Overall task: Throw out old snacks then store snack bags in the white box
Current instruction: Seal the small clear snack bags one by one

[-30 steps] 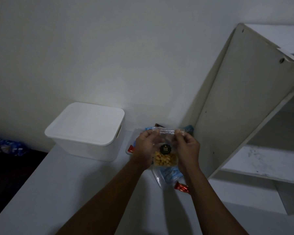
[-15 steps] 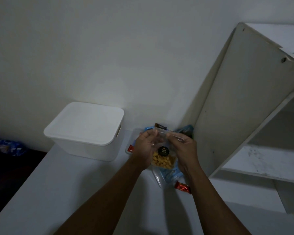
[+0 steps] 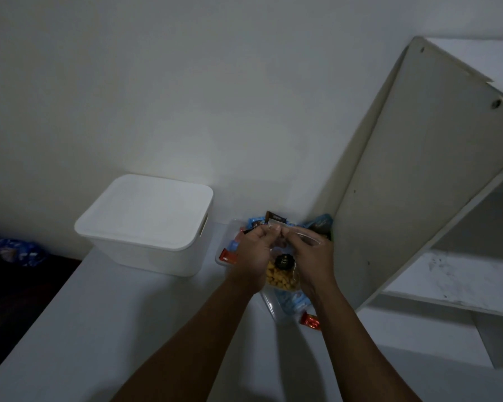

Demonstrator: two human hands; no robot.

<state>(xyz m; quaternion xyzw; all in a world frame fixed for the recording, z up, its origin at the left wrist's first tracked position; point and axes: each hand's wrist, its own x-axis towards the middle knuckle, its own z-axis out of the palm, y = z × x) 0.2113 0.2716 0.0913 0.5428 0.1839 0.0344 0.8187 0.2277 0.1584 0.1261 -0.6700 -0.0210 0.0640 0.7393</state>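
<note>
Low in the centre of the frame, a person's left hand and right hand pinch the top edge of a clear snack bag, the fingertips curled and almost meeting at its sealed strip. The bag hangs upright between the two palms, just above a clear tray. Its lower half is filled with small yellow-orange pieces, and a round black label with pale lettering, too small to read, sits above them on the front. The plastic near the top is crumpled and catches a little light.

Other wrapped snacks lie in the tray behind and below the hands: a brown wrapper sticking up at the back, blue packets under the bag, and red-orange ones at the tray's left edge. A red-orange wrapper lies on the white table, at the tray's near corner beside the right forearm.

The white box stands at centre left on the table against the wall, just left of the tray, with its lid on and a handle slot showing in its right side. A white shelf unit fills the right of the frame. At the far left edge, something blue and patterned lies in the dark beyond the table
</note>
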